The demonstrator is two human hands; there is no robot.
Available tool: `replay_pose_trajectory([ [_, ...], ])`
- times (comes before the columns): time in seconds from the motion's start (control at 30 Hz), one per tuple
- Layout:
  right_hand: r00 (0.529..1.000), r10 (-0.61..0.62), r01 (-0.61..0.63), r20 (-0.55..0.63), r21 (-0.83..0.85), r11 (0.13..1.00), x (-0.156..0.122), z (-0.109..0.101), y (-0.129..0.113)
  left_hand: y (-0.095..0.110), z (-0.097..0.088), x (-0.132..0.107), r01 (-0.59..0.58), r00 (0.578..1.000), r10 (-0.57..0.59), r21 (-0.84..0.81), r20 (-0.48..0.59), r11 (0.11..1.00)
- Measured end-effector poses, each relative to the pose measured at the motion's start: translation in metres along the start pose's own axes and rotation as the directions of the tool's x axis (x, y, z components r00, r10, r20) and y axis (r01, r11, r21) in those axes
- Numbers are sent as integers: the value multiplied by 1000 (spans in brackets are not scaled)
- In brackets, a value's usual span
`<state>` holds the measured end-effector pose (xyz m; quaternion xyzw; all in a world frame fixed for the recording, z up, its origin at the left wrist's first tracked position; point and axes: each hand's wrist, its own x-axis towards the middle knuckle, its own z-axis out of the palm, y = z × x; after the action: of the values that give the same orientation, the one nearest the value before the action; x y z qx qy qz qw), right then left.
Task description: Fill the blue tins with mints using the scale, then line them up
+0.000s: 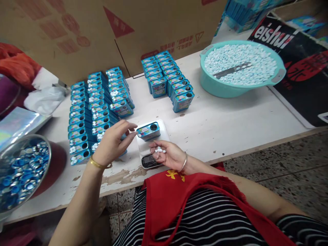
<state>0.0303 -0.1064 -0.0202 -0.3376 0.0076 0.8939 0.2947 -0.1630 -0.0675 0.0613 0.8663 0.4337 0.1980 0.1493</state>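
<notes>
A small blue tin (148, 131) with a round hole in its top stands on a white digital scale (150, 147) near the table's front edge. My left hand (112, 141) reaches in from the left, its fingertips touching the tin's left end. My right hand (167, 154) lies palm up over the scale's display, fingers curled round several small white candies (160, 149).
Rows of like blue tins (94, 106) stand at the left, another block of tins (169, 80) behind the scale. A teal basin (241, 85) of white candies with a metal scoop sits at the back right. A metal bowl of blue caps (20, 171) is at the far left. Cardboard boxes (128, 30) wall the back.
</notes>
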Motion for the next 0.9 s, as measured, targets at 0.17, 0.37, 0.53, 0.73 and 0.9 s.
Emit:
replay_pose_trajectory([
  [0.17,982,-177,177,-57,-7,984,-20,-32,-20,-8,13,0,16,989,-12,-26,147,1000],
  [0.37,952,-266,267,-149,-15,964,-31,-48,-32,-11,16,2,11,985,-3,-48,170,999],
  [0.53,964,-242,242,-114,-14,970,-27,-45,-26,-13,17,4,28,984,-15,-68,175,997],
  [0.73,987,-150,147,-63,-47,988,-19,-31,-14,4,18,4,50,996,-41,-124,75,991],
  [0.9,996,-37,39,84,-18,999,-18,-11,-7,44,24,12,-109,985,128,-156,116,982],
])
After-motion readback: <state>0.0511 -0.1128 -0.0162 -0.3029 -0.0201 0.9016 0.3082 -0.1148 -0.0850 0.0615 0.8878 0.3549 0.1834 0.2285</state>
